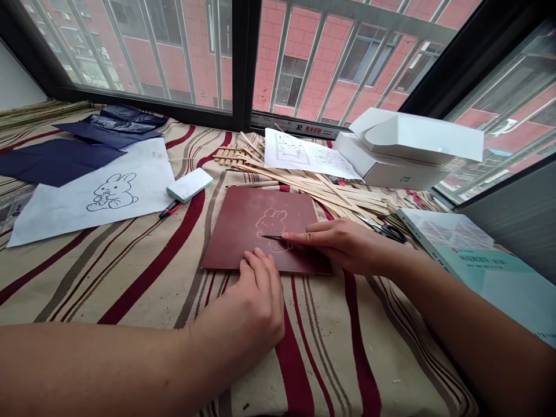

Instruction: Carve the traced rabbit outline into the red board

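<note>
the right hand (343,243) is mostly closed, its thumb and fingers pinched around a slim dark-bladed carving tool (273,237), whose tip meets the pale scratched rabbit outline (270,223) at the centre of a flat dark red-brown carving sheet (230,231). the left hand (256,295) lies open with its fingers gently curved, gripping nothing, its fingertips pressed down on the sheet's near edge. to me the sheet looks thin, light and fairly stiff, and it could creep on the soft cream cloth with dark red stripes (130,289) beneath it, so it seems safest pinned flat near an edge or lifted by its rim, clear of the fine cut lines. the tool's slender tip looks sharp and best held well back from the point. left of the sheet sit a white paper with a blue-lined rabbit drawing (112,193), a white-and-mint rectangular eraser (189,184) and a red-and-black marker pen (169,208), with dark blue carbon sheets (56,162) farther off. beyond the sheet lies a heap of thin pale wooden strips (330,194), with a white cardboard box (391,168) past them. right of the sheet are black-handled scissors (388,233) and a pale teal book (473,272).
</note>
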Demonstrator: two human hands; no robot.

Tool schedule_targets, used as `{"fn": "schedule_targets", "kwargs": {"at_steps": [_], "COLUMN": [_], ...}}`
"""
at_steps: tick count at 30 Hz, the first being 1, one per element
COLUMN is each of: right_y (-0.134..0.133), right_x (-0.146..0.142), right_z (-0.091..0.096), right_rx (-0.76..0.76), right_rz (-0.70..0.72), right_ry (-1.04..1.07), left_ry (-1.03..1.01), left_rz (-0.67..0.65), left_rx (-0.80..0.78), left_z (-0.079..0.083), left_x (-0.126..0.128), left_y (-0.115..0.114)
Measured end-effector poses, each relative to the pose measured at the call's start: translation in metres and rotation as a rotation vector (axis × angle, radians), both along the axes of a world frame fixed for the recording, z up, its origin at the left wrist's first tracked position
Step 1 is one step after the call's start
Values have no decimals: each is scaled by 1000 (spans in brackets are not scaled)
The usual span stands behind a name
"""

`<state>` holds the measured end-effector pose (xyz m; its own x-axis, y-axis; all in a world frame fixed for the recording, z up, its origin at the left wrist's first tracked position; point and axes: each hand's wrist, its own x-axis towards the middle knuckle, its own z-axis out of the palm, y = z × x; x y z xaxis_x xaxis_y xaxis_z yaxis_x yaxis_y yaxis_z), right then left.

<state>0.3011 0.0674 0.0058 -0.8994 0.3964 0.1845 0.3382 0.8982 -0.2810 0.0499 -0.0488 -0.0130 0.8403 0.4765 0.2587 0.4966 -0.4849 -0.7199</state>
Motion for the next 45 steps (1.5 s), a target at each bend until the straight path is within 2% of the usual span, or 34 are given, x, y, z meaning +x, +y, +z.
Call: {"fn": "schedule_targets", "kwargs": {"at_steps": [5, 10, 23, 29, 36, 45], "right_y": [0, 0, -1, -1, -2, -4], "right_x": [1, 0, 0, 0, 0, -1], "right_z": [1, 0, 2, 0, 3, 4], "right_rx": [-40, -3, -17, 1, -30, -29], "right_rz": [-2, -8, 14, -32, -29, -48], "right_ry": [-30, 0, -3, -20, -38, -40], "left_ry": [-6, 3, -27, -35, -33, -53], "left_rz": [-11, -15, -22, -32, -26, -30], "left_rx": [-5, 3, 3, 4, -3, -2], "left_z": [1, 2, -1, -2, 0, -5], "left_x": [0, 0, -1, -1, 0, 0], "left_y": [0, 0, 0, 0, 1, -1]}}
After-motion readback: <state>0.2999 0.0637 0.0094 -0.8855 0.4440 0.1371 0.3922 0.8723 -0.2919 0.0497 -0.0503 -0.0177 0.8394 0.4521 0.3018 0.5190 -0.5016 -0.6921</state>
